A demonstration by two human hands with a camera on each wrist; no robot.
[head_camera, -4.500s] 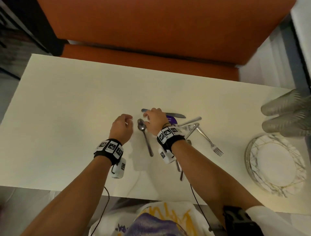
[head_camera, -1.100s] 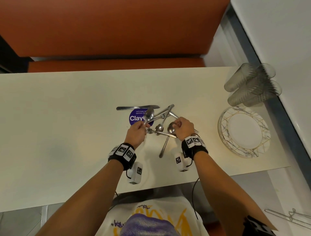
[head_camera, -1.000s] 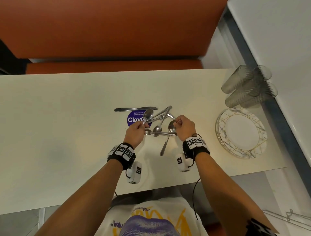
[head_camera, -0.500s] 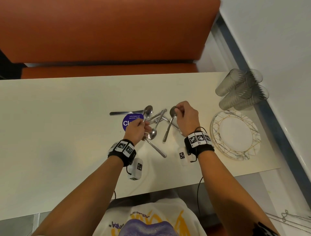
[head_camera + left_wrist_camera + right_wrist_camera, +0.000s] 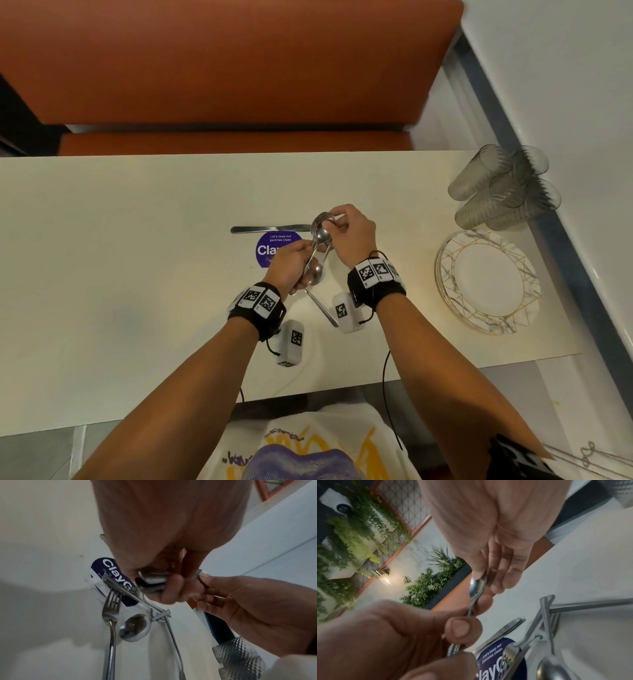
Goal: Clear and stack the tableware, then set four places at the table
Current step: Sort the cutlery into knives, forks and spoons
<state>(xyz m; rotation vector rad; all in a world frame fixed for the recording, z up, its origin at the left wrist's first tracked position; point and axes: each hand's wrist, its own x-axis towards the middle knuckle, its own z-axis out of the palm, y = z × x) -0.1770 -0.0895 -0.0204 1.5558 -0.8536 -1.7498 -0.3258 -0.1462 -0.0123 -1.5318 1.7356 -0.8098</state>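
Spoons being nested into one bundle, centre of frame!

The left hand (image 5: 289,265) grips the handles of the spoons (image 5: 322,228) while the right hand (image 5: 352,233) pinches the bowls, likely squaring them so they stack. One loose spoon (image 5: 135,627) lies below among the forks (image 5: 110,609), and the knife (image 5: 270,229) lies just behind the sticker (image 5: 274,248). Plates (image 5: 488,281) and glasses (image 5: 503,192) wait stacked at right on the table (image 5: 120,257).
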